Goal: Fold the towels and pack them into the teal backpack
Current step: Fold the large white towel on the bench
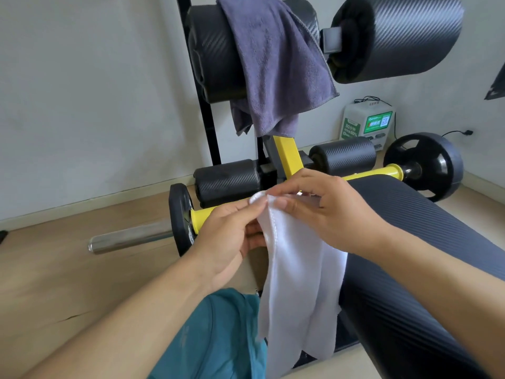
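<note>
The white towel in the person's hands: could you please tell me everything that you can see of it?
The white towel is plain, soft cloth with a stitched hem along its edge. It is not yet folded flat: it hangs in loose vertical folds from its top corner, which the left hand and right hand pinch together. Its lower end falls in front of the teal backpack and beside the dark ribbed bench pad.

The plain white cloth towel [297,285] has white stitching along its hem. The grey-purple plush towel [276,64] is one solid colour. The smooth teal fabric backpack [218,335] bears a faint tone-on-tone mark, too blurred to read. The black cylindrical foam rollers [396,36] show a carbon-weave pattern. The square steel frame bar [287,157] is yellow, and the padded ribbed bench [426,269] is dark grey with fine lines.
</note>
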Tool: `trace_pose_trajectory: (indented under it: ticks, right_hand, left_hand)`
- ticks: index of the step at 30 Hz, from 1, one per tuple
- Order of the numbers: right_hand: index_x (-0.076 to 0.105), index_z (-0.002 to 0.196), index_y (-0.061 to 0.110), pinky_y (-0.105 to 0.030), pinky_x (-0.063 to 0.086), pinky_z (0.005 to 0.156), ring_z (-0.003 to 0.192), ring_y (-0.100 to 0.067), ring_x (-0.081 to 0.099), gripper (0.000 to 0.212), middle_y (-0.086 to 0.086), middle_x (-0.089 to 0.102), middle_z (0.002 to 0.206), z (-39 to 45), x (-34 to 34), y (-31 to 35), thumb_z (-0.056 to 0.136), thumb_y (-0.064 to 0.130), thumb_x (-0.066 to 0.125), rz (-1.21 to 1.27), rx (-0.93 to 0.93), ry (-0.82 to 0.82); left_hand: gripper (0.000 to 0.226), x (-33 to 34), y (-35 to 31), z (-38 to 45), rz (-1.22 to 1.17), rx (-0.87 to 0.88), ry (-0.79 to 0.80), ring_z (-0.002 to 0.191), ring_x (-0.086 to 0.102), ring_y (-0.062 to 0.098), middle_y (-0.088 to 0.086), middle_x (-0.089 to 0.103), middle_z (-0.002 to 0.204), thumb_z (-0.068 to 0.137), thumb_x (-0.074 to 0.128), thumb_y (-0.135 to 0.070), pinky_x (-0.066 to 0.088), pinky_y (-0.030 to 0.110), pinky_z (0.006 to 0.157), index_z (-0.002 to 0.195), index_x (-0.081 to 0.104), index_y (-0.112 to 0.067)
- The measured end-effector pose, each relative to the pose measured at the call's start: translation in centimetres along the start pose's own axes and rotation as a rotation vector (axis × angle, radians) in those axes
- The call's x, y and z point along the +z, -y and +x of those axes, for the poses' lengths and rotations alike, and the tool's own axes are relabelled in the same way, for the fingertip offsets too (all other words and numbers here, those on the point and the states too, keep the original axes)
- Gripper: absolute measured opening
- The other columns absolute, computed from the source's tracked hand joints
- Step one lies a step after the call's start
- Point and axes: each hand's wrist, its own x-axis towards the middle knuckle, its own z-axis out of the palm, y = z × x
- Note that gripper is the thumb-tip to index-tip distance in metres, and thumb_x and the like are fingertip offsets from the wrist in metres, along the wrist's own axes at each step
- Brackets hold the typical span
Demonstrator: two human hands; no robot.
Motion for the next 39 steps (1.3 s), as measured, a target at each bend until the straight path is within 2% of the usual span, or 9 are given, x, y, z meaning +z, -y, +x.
trace_pose_trajectory:
  ticks: [3,7,10,14,18,26,31,35,39]
  right_hand:
    - [0.075,0.114,0.027,-0.025,0.052,0.095,0.106,-0.007,0.067,0.021,0.011,0.073,0.105,-0.3,0.0,-0.4,0.093,0.027,0.072,0.057,0.027,0.041]
    - [0.074,0.085,0.024,-0.021,0.052,0.069,0.076,-0.01,0.068,0.011,0.004,0.074,0.08,-0.5,0.7,-0.3,0.082,0.03,0.083,0.096,0.08,-0.08]
    - [0.074,0.078,0.025,-0.023,0.052,0.064,0.067,-0.009,0.063,0.014,0.004,0.072,0.074,-0.7,1.3,-0.1,0.079,0.032,0.085,0.08,0.097,-0.121]
    - [0.074,0.079,0.03,-0.016,0.05,0.071,0.078,-0.01,0.066,0.009,0.014,0.072,0.08,-0.9,1.9,0.3,0.083,0.029,0.082,0.08,0.053,-0.163]
    - [0.074,0.083,0.028,-0.013,0.041,0.057,0.059,-0.005,0.052,0.006,0.023,0.063,0.067,-1.0,2.5,0.8,0.086,0.031,0.079,0.079,0.044,-0.119]
    - [0.077,0.081,0.029,-0.013,0.041,0.057,0.058,-0.003,0.052,0.008,0.017,0.066,0.068,-1.0,2.7,0.5,0.082,0.034,0.083,0.072,0.058,-0.117]
    - [0.076,0.082,0.026,-0.015,0.042,0.056,0.056,-0.003,0.051,0.014,0.007,0.071,0.072,-0.9,2.7,0.5,0.079,0.036,0.085,0.113,0.061,-0.109]
    - [0.074,0.085,0.025,-0.016,0.043,0.055,0.055,-0.002,0.053,0.017,0.005,0.071,0.072,-0.9,2.7,0.6,0.079,0.037,0.085,0.139,0.084,-0.09]
    - [0.073,0.087,0.026,-0.017,0.043,0.054,0.055,-0.003,0.053,0.02,0.007,0.073,0.074,-0.9,2.7,0.5,0.079,0.04,0.084,0.123,0.096,-0.09]
  left_hand:
    - [0.027,-0.5,0.1,0.1,0.039,0.013,-0.037,0.083,0.072,0.019,0.013,0.077,0.098,0.102,0.055,-0.021,0.058,0.025,0.067,0.114,0.074,-0.007]
    - [0.018,-0.7,0.1,0.0,0.123,0.053,-0.088,0.072,0.071,0.017,0.009,0.076,0.085,0.097,0.063,-0.022,0.055,0.022,0.059,0.098,0.076,-0.009]
    - [0.024,-0.9,0.2,-0.1,0.226,0.107,-0.14,0.071,0.068,0.02,0.013,0.076,0.084,0.098,0.063,-0.024,0.053,0.024,0.059,0.092,0.078,-0.007]
    - [0.025,-1.5,0.3,-0.2,0.37,0.193,-0.193,0.078,0.073,0.023,0.01,0.079,0.088,0.102,0.059,-0.027,0.056,0.032,0.069,0.095,0.081,-0.018]
    - [0.028,-1.8,0.3,-0.6,0.456,0.232,-0.156,0.073,0.071,0.018,0.007,0.078,0.083,0.104,0.054,-0.021,0.056,0.034,0.068,0.097,0.081,-0.02]
    - [0.033,-2.1,0.3,-1.3,0.489,0.277,-0.076,0.066,0.066,0.01,0.0,0.075,0.073,0.105,0.049,-0.014,0.05,0.023,0.061,0.097,0.081,-0.01]
    - [0.039,-2.4,0.3,-1.4,0.454,0.283,-0.057,0.061,0.062,0.012,0.003,0.069,0.066,0.106,0.047,-0.015,0.049,0.024,0.057,0.085,0.075,0.003]
    - [0.036,-2.6,0.3,-1.6,0.505,0.315,-0.021,0.062,0.062,0.013,0.008,0.072,0.072,0.099,0.06,-0.037,0.05,0.023,0.057,0.095,0.081,-0.008]
    - [0.024,-2.9,0.4,-1.5,0.598,0.372,-0.047,0.058,0.058,0.007,0.001,0.07,0.068,0.091,0.067,-0.037,0.048,0.02,0.057,0.093,0.082,-0.018]
